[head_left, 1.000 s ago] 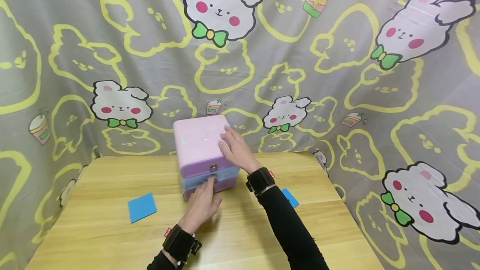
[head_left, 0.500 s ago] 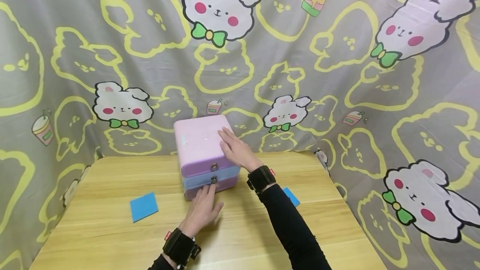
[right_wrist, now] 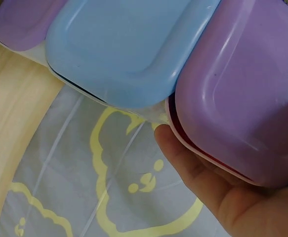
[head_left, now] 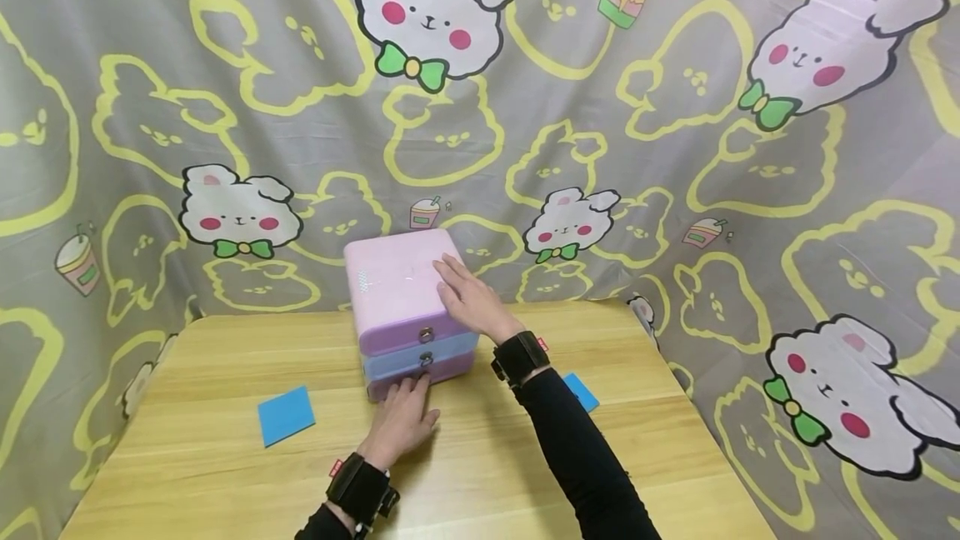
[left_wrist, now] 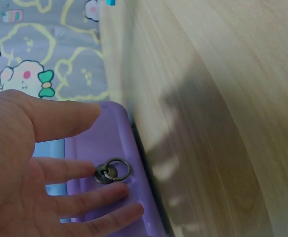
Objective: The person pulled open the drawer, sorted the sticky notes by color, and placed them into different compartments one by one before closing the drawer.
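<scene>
Left hand (head_left: 401, 422) lies with fingers straight against the bottom purple drawer (left_wrist: 104, 168) of the small drawer box (head_left: 397, 294), fingertips touching its metal ring pull (left_wrist: 113, 171), while the right hand (head_left: 468, 300) rests flat on the pink top at about 3 o'clock. Standing at 12 o'clock on the wooden table (head_left: 225, 473), the box looks like light, stiff, glossy plastic, likely to slide. That tiny ring seems the only real purchase, best pinched while the top is pressed down.

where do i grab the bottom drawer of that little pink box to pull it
Probably by the small metal ring pull at the middle of the bottom drawer's front. Come from the front, table side, where the left hand already rests with fingers straight. The front is smooth, so the ring is the only grip. The right hand steadies the top.
</scene>
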Available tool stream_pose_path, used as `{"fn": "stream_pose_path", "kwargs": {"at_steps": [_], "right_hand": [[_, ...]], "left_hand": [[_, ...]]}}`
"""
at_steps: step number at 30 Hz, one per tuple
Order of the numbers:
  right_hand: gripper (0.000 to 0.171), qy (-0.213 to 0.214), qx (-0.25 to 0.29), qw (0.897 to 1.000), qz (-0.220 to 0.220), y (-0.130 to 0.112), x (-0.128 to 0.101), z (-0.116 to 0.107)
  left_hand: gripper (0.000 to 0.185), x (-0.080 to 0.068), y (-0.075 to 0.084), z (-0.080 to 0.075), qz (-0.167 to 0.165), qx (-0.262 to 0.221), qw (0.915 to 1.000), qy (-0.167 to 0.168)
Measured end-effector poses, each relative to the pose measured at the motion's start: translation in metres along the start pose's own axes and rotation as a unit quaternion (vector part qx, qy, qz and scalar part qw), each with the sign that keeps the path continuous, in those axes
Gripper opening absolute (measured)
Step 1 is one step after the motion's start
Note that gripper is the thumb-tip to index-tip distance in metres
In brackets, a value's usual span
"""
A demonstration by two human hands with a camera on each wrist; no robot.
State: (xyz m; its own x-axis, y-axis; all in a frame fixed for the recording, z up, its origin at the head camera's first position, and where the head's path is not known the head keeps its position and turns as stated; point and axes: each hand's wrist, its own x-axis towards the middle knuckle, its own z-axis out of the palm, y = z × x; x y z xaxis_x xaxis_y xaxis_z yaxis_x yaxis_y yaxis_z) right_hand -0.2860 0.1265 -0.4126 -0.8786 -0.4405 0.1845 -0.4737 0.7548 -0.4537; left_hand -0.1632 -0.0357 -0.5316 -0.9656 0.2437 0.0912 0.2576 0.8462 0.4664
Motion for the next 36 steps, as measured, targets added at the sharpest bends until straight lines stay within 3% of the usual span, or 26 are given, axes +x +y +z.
{"fn": "stream_pose_path", "kwargs": {"at_steps": [10, 20, 36], "right_hand": [[0.056, -0.003, 0.006, 1.0, 0.012, 0.002, 0.001, 0.002], [0.056, -0.001, 0.008, 1.0, 0.012, 0.002, 0.001, 0.002], [0.055, -0.005, 0.01, 1.0, 0.016, 0.001, 0.001, 0.001]], "left_hand": [[0.046, 0.002, -0.001, 0.004, 0.004, 0.015, 0.9997, 0.018], [0.053, 0.002, -0.006, 0.01, 0.003, 0.033, 0.9992, 0.022], [0.024, 0.006, -0.006, 0.014, -0.006, 0.038, 0.9984, 0.041]]}}
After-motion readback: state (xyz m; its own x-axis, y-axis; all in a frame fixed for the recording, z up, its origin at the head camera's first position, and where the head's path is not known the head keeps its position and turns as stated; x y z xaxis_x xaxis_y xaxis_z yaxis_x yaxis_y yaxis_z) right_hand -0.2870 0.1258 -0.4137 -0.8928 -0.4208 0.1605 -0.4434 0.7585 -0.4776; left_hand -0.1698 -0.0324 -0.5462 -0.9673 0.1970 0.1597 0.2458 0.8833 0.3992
